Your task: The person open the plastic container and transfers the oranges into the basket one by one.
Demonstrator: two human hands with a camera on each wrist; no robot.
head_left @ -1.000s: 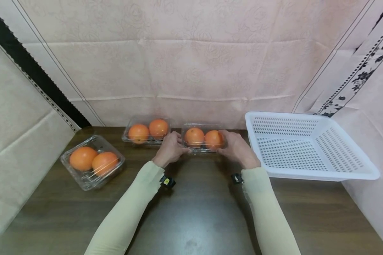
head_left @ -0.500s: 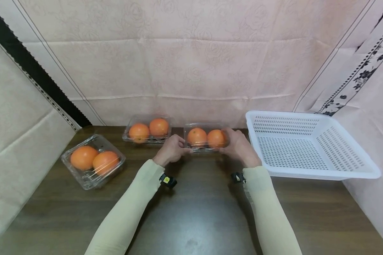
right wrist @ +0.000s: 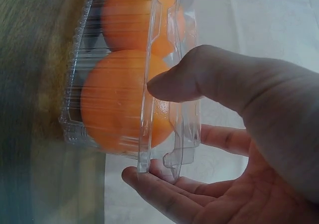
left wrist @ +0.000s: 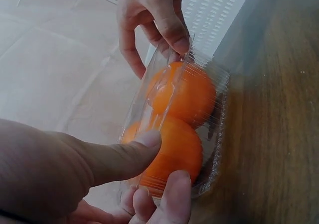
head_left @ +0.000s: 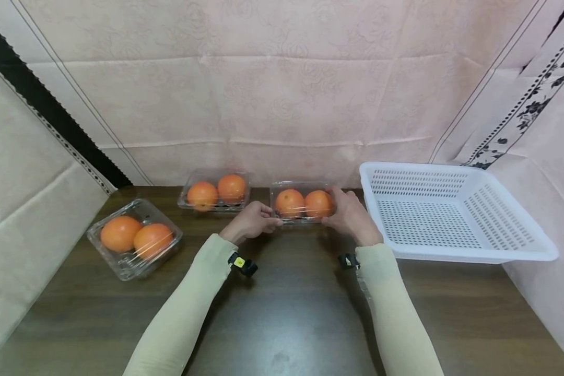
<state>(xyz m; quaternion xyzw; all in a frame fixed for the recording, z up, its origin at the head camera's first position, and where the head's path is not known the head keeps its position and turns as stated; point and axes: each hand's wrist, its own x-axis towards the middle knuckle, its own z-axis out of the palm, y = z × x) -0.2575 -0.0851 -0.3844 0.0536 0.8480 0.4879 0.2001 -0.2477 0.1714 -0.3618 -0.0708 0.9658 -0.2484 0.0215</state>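
Note:
A clear plastic clamshell container (head_left: pixel 303 220) with two oranges (head_left: pixel 290 203) sits on the table's far side. My left hand (head_left: pixel 251 222) holds its left end; in the left wrist view the thumb (left wrist: pixel 132 157) lies on the rim and the fingertips are by the end wall. At the other end my right hand (head_left: pixel 355 218) grips the container, thumb (right wrist: pixel 174 83) on the lid's rim and fingers round the corner, as the right wrist view shows. Both lid and base look together along the rim.
Left of the hands stands a second clamshell (head_left: pixel 214 204) with two oranges. A third clamshell (head_left: pixel 130 268), set at an angle, is farther left with two oranges. A white perforated basket (head_left: pixel 456 255) stands at the right. Cloth (head_left: pixel 282 104) hangs behind the table (head_left: pixel 286 324).
The held container has shifted slightly to the right, between both hands. My left wrist has turned a little. The other clamshells and the basket stay in place.

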